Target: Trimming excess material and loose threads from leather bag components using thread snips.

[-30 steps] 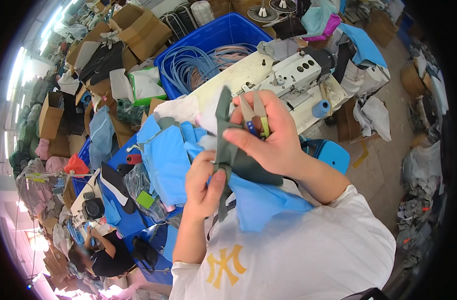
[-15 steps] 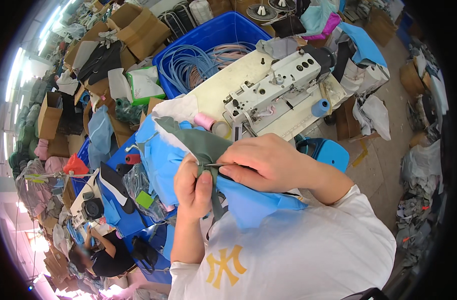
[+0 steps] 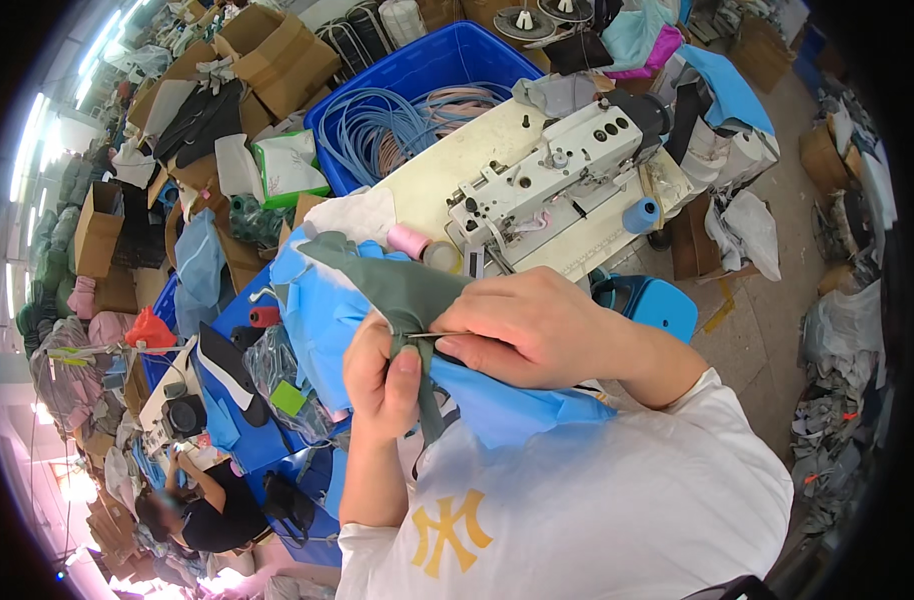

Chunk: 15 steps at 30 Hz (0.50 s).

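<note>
My left hand (image 3: 382,385) pinches the lower end of a grey-green fabric piece (image 3: 392,285), thumb up, in front of my chest. My right hand (image 3: 527,325) closes over the same fabric from the right, its fingertips meeting the left thumb at a thin seam line. The grey-green piece fans out up and to the left, with a narrow strip hanging below the left hand. Light blue fabric (image 3: 322,320) lies under and behind both hands. What the right hand holds besides the cloth is hidden by its fingers.
A white sewing machine (image 3: 552,180) stands on a cream table (image 3: 447,165) ahead, with a pink thread spool (image 3: 409,240) and a blue spool (image 3: 645,215). A blue bin of cords (image 3: 417,95) sits behind. Cardboard boxes (image 3: 277,45) stand far left. Another person (image 3: 202,505) works at lower left.
The grey-green piece, held upright with the right hand high a second ago, has come down. Both hands now meet lower, pinching it close to my chest.
</note>
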Each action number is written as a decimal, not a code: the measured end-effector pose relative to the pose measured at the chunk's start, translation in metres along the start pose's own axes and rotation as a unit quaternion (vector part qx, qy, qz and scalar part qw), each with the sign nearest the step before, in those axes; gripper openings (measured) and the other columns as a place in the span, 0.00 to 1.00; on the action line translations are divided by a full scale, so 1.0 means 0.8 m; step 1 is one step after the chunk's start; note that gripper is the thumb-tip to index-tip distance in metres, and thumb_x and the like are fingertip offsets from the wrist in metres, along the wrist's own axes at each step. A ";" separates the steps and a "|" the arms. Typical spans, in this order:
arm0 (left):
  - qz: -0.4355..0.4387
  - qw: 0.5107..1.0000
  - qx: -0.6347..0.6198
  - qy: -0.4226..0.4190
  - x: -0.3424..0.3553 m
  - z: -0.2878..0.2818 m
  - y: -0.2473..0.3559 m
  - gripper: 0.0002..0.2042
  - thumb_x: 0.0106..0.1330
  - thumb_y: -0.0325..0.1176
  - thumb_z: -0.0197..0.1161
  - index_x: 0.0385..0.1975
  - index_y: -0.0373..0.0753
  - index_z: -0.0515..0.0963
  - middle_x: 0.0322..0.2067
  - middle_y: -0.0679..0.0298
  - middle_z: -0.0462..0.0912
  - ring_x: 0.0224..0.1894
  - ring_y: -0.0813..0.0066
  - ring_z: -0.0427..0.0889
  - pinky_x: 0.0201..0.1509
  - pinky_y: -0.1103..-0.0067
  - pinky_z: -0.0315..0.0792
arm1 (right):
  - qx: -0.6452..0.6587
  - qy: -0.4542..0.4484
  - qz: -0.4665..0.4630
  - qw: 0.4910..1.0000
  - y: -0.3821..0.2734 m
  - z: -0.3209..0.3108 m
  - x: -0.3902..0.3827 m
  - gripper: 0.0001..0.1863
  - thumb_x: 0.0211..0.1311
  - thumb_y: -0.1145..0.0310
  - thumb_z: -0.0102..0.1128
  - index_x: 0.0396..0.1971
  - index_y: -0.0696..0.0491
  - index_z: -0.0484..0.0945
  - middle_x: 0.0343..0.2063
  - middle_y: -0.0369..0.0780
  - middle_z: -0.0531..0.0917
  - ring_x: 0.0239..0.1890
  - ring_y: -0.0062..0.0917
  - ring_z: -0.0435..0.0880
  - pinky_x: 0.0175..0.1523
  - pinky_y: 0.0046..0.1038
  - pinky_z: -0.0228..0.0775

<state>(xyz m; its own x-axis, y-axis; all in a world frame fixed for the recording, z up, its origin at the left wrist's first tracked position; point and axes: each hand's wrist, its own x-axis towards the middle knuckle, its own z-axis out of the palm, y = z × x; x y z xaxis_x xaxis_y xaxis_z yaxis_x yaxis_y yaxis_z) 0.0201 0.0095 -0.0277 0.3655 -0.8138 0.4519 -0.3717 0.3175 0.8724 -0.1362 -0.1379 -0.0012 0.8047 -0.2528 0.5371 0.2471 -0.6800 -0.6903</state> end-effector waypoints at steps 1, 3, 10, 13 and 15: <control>0.000 1.000 0.000 0.000 -0.001 -0.001 0.000 0.09 0.68 0.32 0.55 0.26 0.36 0.69 0.32 0.56 0.78 0.33 0.66 0.73 0.40 0.73 0.68 | 0.000 0.000 0.000 1.000 -0.001 0.000 0.000 0.09 0.59 0.72 0.66 0.39 0.53 0.80 0.26 0.38 0.80 0.23 0.31 0.81 0.24 0.30 0.70; 0.001 1.000 0.008 -0.013 -0.001 -0.004 -0.001 0.10 0.68 0.31 0.56 0.25 0.36 0.69 0.31 0.56 0.78 0.32 0.66 0.73 0.39 0.73 0.68 | -0.004 0.003 -0.002 1.000 -0.002 -0.001 0.002 0.08 0.58 0.72 0.66 0.38 0.54 0.80 0.26 0.38 0.80 0.23 0.31 0.80 0.24 0.30 0.70; -0.052 0.996 0.008 -0.070 -0.003 0.000 -0.003 0.08 0.64 0.29 0.58 0.23 0.35 0.69 0.26 0.59 0.74 0.28 0.67 0.71 0.32 0.73 0.65 | 0.029 0.037 -0.004 0.999 -0.003 0.005 0.005 0.06 0.60 0.72 0.65 0.36 0.55 0.80 0.24 0.38 0.80 0.23 0.31 0.80 0.25 0.29 0.69; -0.038 0.984 0.074 -0.155 -0.008 0.012 -0.008 0.05 0.61 0.25 0.57 0.24 0.35 0.70 0.27 0.57 0.75 0.29 0.61 0.72 0.31 0.73 0.65 | 0.120 0.097 0.058 0.986 -0.004 -0.011 0.007 0.10 0.63 0.70 0.65 0.42 0.57 0.79 0.26 0.38 0.80 0.27 0.21 0.80 0.32 0.24 0.68; -0.042 0.990 0.046 -0.127 -0.009 0.007 -0.006 0.05 0.61 0.25 0.57 0.25 0.35 0.70 0.28 0.57 0.76 0.29 0.60 0.72 0.32 0.72 0.65 | 0.108 0.102 0.090 0.985 0.002 -0.012 0.010 0.15 0.62 0.69 0.67 0.46 0.57 0.77 0.29 0.37 0.81 0.31 0.19 0.79 0.34 0.24 0.69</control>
<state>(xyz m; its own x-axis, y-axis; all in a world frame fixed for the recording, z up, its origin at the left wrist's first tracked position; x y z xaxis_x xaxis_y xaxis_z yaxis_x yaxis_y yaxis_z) 0.0145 0.0115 -0.0362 0.1757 -0.9354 0.3069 -0.4300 0.2075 0.8787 -0.1349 -0.1478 0.0066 0.7265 -0.5039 0.4672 0.2361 -0.4554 -0.8584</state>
